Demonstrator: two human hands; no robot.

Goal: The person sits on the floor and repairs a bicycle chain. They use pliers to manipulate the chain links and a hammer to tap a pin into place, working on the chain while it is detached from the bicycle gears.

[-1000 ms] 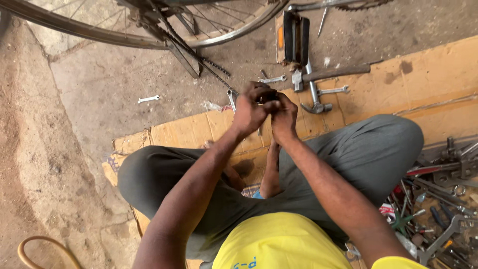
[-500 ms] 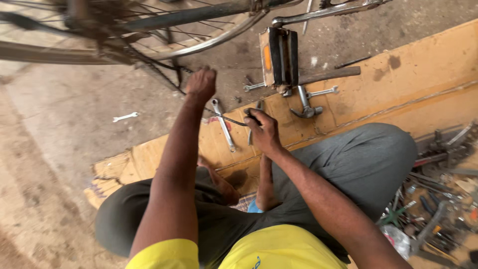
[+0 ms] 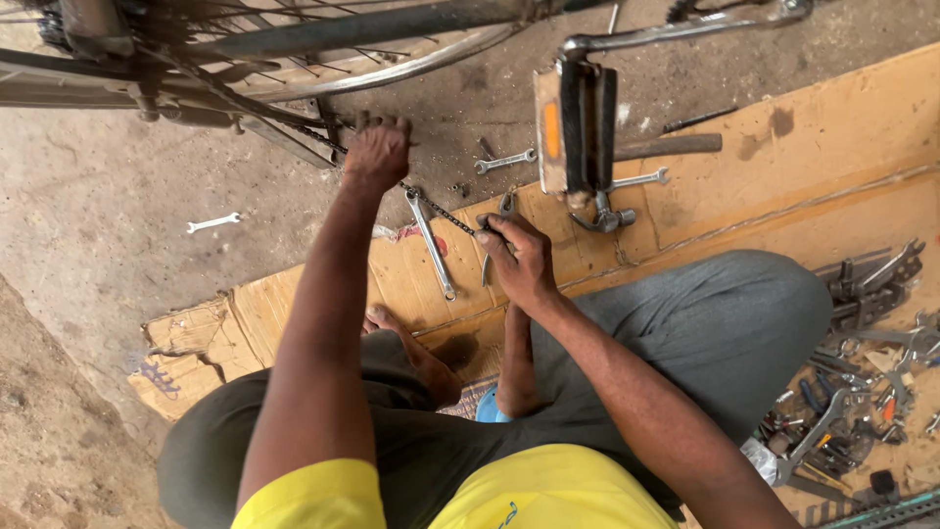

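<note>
The bicycle chain (image 3: 441, 209) runs slantwise between both hands — left hand (image 3: 377, 152) holds its upper end near the wheel (image 3: 392, 69), fingers curled around it; right hand (image 3: 519, 257) pinches the lower end over the cardboard (image 3: 783, 167).

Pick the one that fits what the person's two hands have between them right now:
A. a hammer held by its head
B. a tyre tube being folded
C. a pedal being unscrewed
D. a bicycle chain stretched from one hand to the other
D: the left hand and right hand each grip an end of the bicycle chain, which runs taut between them.
</note>
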